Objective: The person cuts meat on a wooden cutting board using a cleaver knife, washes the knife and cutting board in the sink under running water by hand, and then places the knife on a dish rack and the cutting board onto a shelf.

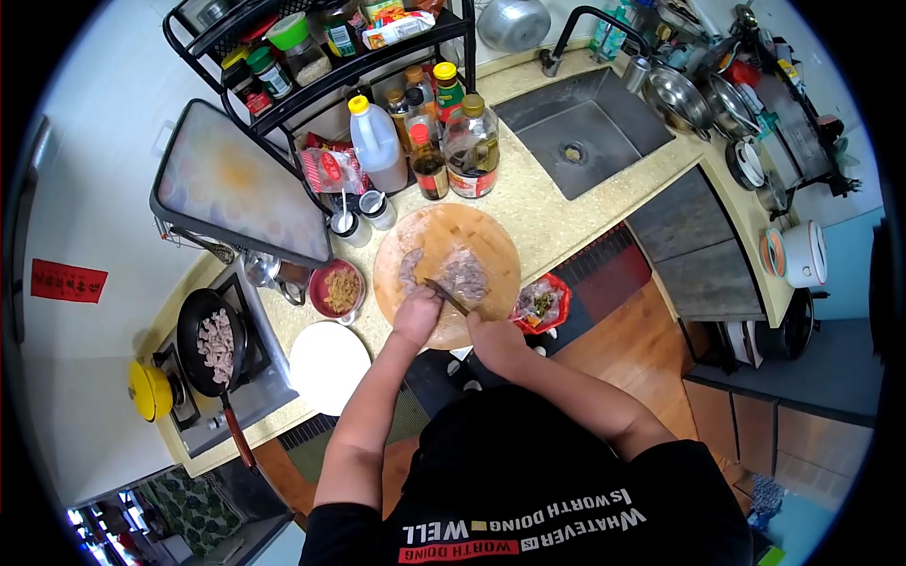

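A round wooden cutting board (396, 226) lies on the counter in front of me. On it sit a heap of finely chopped greyish food (464, 274), which looks like raw meat or shrimp, and a smaller strip of the same food (411, 268) to its left. My right hand (497, 345) is closed round the handle of a knife (446, 295), its dark blade slanting up-left across the board. My left hand (418, 315) is curled at the board's near-left part, beside the blade's tip; what its fingers grip is hidden.
Left stand a white plate (330, 368), a bowl of brown minced food (337, 289) and a frying pan (200, 368) with meat pieces on the stove. Sauce bottles (472, 146) crowd behind the board. A sink (604, 123) is back right; a red bin (545, 307) stands below the counter edge.
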The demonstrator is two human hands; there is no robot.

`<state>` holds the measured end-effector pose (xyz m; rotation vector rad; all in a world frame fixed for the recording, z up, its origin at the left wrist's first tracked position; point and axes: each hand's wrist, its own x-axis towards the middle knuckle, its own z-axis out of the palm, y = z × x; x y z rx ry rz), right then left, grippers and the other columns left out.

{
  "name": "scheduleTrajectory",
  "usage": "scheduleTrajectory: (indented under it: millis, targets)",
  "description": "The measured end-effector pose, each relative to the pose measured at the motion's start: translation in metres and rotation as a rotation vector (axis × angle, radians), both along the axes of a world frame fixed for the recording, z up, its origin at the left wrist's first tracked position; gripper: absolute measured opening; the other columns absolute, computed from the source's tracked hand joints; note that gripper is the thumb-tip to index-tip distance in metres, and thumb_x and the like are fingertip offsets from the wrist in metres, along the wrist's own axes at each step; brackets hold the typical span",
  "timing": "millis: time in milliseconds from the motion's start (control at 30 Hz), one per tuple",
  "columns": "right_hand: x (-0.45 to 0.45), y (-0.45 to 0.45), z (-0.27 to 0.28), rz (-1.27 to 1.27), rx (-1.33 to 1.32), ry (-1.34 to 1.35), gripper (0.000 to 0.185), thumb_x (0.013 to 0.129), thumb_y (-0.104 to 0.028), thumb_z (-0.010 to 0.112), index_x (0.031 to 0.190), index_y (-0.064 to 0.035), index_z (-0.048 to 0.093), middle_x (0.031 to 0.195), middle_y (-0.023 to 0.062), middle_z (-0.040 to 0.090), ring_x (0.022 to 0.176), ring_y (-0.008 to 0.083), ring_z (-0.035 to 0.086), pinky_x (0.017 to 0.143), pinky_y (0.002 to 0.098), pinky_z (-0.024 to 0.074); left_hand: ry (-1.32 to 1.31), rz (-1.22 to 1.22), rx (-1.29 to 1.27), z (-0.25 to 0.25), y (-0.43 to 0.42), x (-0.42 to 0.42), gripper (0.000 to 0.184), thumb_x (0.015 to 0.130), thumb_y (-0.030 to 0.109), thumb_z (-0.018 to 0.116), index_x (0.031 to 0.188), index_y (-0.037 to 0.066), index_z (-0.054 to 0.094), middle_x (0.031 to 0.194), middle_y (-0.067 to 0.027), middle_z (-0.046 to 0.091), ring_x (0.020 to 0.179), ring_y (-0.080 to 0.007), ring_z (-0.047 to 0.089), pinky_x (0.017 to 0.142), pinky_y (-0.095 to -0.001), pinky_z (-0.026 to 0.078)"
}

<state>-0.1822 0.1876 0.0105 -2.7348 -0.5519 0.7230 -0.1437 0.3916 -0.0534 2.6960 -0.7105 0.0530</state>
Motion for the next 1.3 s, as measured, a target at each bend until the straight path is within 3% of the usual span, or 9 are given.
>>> scheduleTrajectory:
  millis: [267,433,533,733,933,1033,1133,1267,1300]
  targets:
    - [0.034,0.03,-0.045,-0.07,0.122,-0.059,0.017,0.096,-0.011,0.044,0.107,0.0014,0.049,0.078,0.0233,0.07,0.073,0.0406,0.071,0.064,0.0525,0.0561,0.051,0.007,0.01,-0.008,0.0,0.004,0.009,0.078,0.005,0.06,0.081,0.004,0.069,0.087,-0.0114,0.065,0.093,-0.0294,0.063,0.083,-0.0369,0.053]
    - [0.029,0.012,-0.041,-0.148,0.219,0.031,0.021,0.092,-0.009,0.049,0.11,0.0013,0.047,0.084,0.0261,0.07,0.081,0.0422,0.071,0.073,0.0524,0.0565,-0.155,-0.002,-0.174,0.009,-0.001,-0.006,0.013,0.082,0.004,0.06,0.091,0.002,0.07,0.095,-0.0128,0.066,0.097,-0.0295,0.064,0.086,-0.0373,0.053]
    - [0.022,0.001,-0.024,-0.173,0.202,0.027,0.023,0.09,-0.007,0.051,0.11,0.0018,0.046,0.084,0.0264,0.07,0.083,0.0433,0.071,0.073,0.0516,0.0562,-0.119,0.022,-0.155,0.011,0.004,-0.014,0.013,0.085,0.004,0.06,0.095,0.002,0.069,0.096,-0.014,0.065,0.097,-0.0307,0.064,0.087,-0.039,0.053]
    - [0.006,0.003,0.014,0.013,0.115,0.014,0.02,0.09,-0.007,0.05,0.108,0.0015,0.047,0.083,0.0246,0.071,0.079,0.0413,0.071,0.072,0.0518,0.0563,0.007,0.045,-0.124,-0.002,0.012,-0.009,0.012,0.085,0.006,0.059,0.093,0.003,0.068,0.091,-0.0133,0.064,0.09,-0.0318,0.065,0.08,-0.0403,0.054]
    - [0.004,0.003,0.011,-0.025,0.123,0.113,0.019,0.092,-0.008,0.046,0.109,0.0017,0.049,0.088,0.0254,0.071,0.085,0.0406,0.072,0.074,0.0516,0.0564,0.051,-0.037,-0.045,-0.001,0.015,0.001,0.011,0.081,0.005,0.059,0.088,0.004,0.067,0.086,-0.0128,0.064,0.088,-0.0308,0.065,0.079,-0.0387,0.055]
    - [0.01,0.013,-0.018,-0.085,0.173,0.142,0.02,0.095,-0.01,0.044,0.11,0.0012,0.05,0.094,0.0268,0.071,0.092,0.0401,0.071,0.078,0.0511,0.0562,0.078,-0.072,0.023,-0.003,0.015,0.003,0.01,0.08,0.005,0.058,0.085,0.004,0.067,0.086,-0.0125,0.064,0.088,-0.0303,0.065,0.078,-0.0385,0.055]
    - [0.028,0.042,-0.033,-0.145,0.155,0.061,0.023,0.093,-0.008,0.046,0.113,0.0036,0.049,0.092,0.0274,0.07,0.086,0.0414,0.071,0.073,0.0519,0.0559,0.081,-0.093,0.031,-0.003,0.015,0.001,0.009,0.08,0.005,0.058,0.085,0.004,0.066,0.086,-0.0121,0.064,0.088,-0.0295,0.065,0.078,-0.0383,0.055]
    - [0.029,0.032,-0.038,-0.11,0.167,0.063,0.024,0.094,-0.009,0.044,0.115,0.0022,0.047,0.093,0.0272,0.07,0.087,0.0417,0.071,0.074,0.0521,0.0558,0.063,0.056,-0.198,0.008,0.012,-0.004,0.008,0.082,0.009,0.064,0.089,0.005,0.067,0.092,-0.0145,0.065,0.101,-0.0311,0.064,0.092,-0.0402,0.052]
    - [0.027,0.027,-0.032,-0.116,0.157,0.072,0.023,0.095,-0.01,0.044,0.115,0.0019,0.047,0.093,0.027,0.07,0.088,0.0415,0.071,0.075,0.0514,0.0562,0.019,0.034,-0.148,0.011,0.016,-0.003,0.009,0.082,0.01,0.066,0.09,0.006,0.067,0.091,-0.0154,0.066,0.103,-0.0314,0.063,0.095,-0.0404,0.051]
